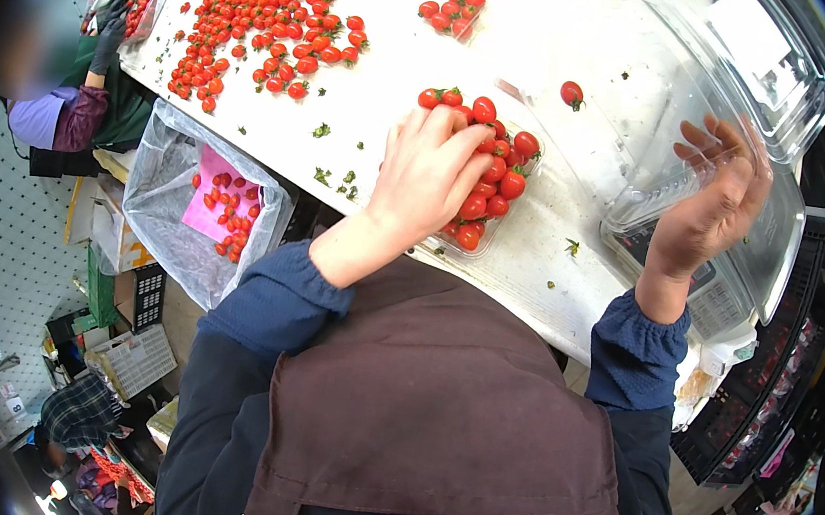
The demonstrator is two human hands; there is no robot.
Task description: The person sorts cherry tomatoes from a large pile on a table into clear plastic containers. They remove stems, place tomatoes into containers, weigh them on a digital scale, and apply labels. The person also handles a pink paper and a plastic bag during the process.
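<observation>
A clear plastic punnet [479, 249] heaped with cherry tomatoes [498, 206] stands near the table edge in front of me. Over its left side lies my left hand [433, 159], palm down, its bent fingers closed around some of the tomatoes. Some fingertips are hidden among the fruit. To the right, my right hand [704, 213] is raised with curled fingers at the wall of a clear plastic container [640, 196]. Those fingers show through the plastic. Beneath that hand is a scale [714, 304], partly covered by the transparent plastic.
Loose cherry tomatoes [277, 12] spread across the white table [373, 62] at the far left. A smaller punnet of tomatoes [453, 15] stands farther back. Left of the table, a lined bin [154, 180] holds several tomatoes. A gloved co-worker [71, 111] is beyond it. Dark crates [755, 394] stand right.
</observation>
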